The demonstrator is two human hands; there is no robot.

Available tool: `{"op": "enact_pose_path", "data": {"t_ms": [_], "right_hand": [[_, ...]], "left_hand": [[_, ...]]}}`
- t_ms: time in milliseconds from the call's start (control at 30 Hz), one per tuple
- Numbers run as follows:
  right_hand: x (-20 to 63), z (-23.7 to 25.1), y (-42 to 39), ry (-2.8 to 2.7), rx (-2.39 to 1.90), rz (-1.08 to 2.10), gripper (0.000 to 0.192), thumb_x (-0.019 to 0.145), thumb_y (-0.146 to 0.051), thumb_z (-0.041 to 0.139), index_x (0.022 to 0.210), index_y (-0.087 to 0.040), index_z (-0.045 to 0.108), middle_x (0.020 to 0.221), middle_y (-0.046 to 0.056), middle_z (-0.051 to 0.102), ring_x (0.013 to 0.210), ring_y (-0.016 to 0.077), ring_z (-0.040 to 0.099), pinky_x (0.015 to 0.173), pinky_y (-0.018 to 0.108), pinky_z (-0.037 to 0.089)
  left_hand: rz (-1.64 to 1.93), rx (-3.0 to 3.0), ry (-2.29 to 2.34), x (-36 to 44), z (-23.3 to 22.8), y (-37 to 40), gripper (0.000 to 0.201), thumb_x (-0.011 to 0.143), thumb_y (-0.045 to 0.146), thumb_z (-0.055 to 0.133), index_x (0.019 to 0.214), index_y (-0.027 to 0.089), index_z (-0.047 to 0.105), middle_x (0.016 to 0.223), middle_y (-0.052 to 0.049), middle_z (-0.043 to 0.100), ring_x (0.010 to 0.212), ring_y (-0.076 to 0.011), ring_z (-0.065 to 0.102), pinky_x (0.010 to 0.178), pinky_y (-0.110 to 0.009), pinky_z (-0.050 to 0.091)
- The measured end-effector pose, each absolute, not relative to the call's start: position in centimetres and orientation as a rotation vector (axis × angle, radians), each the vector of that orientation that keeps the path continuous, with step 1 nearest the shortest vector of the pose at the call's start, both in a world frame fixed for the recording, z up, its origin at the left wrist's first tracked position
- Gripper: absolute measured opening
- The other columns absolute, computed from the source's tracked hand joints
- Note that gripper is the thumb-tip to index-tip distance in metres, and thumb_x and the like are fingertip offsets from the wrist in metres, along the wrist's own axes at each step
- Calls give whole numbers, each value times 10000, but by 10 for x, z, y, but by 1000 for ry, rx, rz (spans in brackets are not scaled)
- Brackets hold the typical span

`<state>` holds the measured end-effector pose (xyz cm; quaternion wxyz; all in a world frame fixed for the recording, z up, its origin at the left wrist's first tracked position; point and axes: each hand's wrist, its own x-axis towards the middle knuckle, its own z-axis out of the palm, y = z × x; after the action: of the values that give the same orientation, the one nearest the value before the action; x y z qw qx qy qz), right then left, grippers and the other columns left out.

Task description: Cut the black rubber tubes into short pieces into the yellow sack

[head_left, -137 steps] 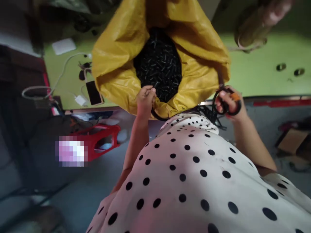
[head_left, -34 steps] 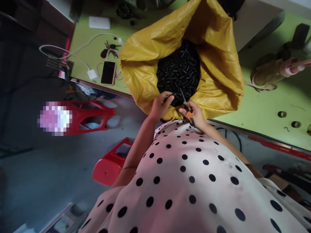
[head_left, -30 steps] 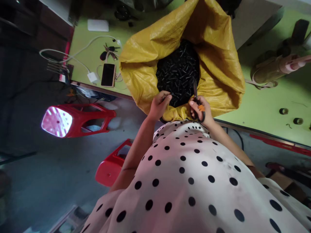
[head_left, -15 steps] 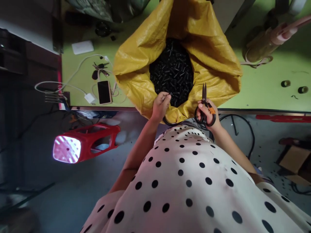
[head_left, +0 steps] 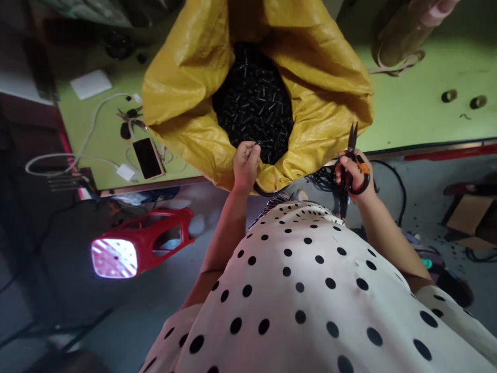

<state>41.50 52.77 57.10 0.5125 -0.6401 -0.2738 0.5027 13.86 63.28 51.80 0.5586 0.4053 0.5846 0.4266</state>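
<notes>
Scissors black-looped, right hand gripping; crinkly yellow woven sack.

Your green workbench spans the top of frame, near edge running across the middle. Yellow woven sack sits on it at top centre, mouth open, full of small black parts. Left of the sack: a smartphone face up near the edge, a white charger with its cable looping away, keys, and a white flat box upper left. Upper right: two small rings just beside each other.
</notes>
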Motion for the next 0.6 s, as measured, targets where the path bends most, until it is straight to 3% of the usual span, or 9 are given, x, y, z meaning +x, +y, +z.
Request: {"op": "enact_pose_path", "data": {"t_ms": [167, 300, 600], "right_hand": [[421, 581, 502, -522, -1562, 956, 351, 808, -521, 860, 944, -264, 663, 596, -56, 630, 408, 120, 508, 368, 240, 368], [418, 589, 496, -489, -1559, 837, 382, 796, -558, 870, 970, -277, 678, 610, -53, 610, 429, 129, 510, 377, 257, 368], [410, 586, 519, -544, -1539, 837, 365, 818, -568, 872, 973, -290, 694, 601, -22, 603, 437, 110, 483, 425, 332, 313]], "left_hand": [[976, 951, 1358, 140, 513, 638, 177, 970, 329, 715, 916, 218, 588, 628, 74, 467, 510, -78, 406, 485, -172, 352], [962, 950, 1335, 138, 511, 638, 220, 963, 367, 734, 918, 224, 574, 632, 74, 466, 513, -83, 415, 484, -176, 349], [876, 895, 1355, 134, 520, 642, 216, 983, 352, 711, 921, 227, 546, 633, 80, 459, 506, -78, 399, 476, -173, 336]]}}
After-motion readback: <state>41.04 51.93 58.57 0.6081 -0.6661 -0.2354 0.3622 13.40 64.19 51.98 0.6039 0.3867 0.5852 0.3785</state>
